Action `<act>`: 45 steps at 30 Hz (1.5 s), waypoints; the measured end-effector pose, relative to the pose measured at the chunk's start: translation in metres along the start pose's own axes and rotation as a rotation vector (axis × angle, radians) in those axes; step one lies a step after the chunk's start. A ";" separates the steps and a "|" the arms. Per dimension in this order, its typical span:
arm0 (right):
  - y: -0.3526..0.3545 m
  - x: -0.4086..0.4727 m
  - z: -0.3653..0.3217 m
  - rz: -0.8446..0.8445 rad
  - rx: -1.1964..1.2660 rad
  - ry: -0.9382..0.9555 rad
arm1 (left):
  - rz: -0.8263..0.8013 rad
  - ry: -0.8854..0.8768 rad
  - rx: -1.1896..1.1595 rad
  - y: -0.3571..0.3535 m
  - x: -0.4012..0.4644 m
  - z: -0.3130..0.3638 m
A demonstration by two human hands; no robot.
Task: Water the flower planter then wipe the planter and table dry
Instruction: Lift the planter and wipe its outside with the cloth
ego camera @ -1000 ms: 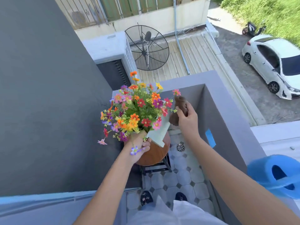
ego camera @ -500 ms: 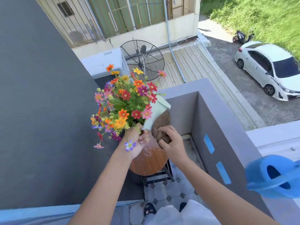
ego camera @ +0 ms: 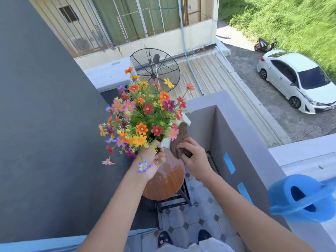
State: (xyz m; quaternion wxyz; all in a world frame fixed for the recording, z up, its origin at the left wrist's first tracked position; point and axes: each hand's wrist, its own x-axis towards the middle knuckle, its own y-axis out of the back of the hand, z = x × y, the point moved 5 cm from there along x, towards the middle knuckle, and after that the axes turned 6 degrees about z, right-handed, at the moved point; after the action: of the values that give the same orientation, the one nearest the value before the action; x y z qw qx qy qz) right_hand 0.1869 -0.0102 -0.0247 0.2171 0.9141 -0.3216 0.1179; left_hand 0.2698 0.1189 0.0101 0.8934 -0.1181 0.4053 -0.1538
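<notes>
**Planter held aloft, cloth on its side**

The left hand is closed around the near end of the white planter, holding it tilted above the round wooden tabletop, its long axis running up and away toward the balcony corner. The flowers fan out to the left of it. The right hand is curled over a brown cloth, pressing it against the planter's right face, so the cloth lies between palm and planter. The right hand is the one placed to wipe; by my reading, the stroke to come runs along that long side, with the left hand steadying.

Below, the tabletop shows pale wet-looking patches, so it probably wants drying next. It stands on a dark metal frame over the tiled balcony floor, beside a grey parapet wall. A blue watering can rests on the ledge at right, well apart from both hands.
</notes>
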 end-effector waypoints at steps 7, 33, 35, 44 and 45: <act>0.002 0.002 -0.013 0.074 0.121 -0.041 | 0.021 -0.024 0.010 -0.004 -0.006 -0.004; 0.014 0.020 -0.037 0.149 0.028 -0.027 | -0.147 0.046 -0.068 -0.009 -0.014 0.009; 0.011 0.014 -0.052 0.160 0.084 -0.009 | -0.109 0.018 -0.050 -0.010 -0.017 0.004; 0.039 0.073 -0.067 0.357 0.148 -0.072 | -0.132 0.026 0.052 -0.021 -0.033 -0.007; 0.043 0.081 -0.068 0.373 0.116 -0.040 | -0.143 0.029 0.061 -0.023 -0.034 -0.008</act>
State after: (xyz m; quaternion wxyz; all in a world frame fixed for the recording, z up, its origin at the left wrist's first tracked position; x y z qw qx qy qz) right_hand 0.2159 -0.0518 0.0781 0.1321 0.8518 -0.4821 0.1564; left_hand 0.2381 0.1097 0.0360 0.8774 -0.1170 0.4038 -0.2312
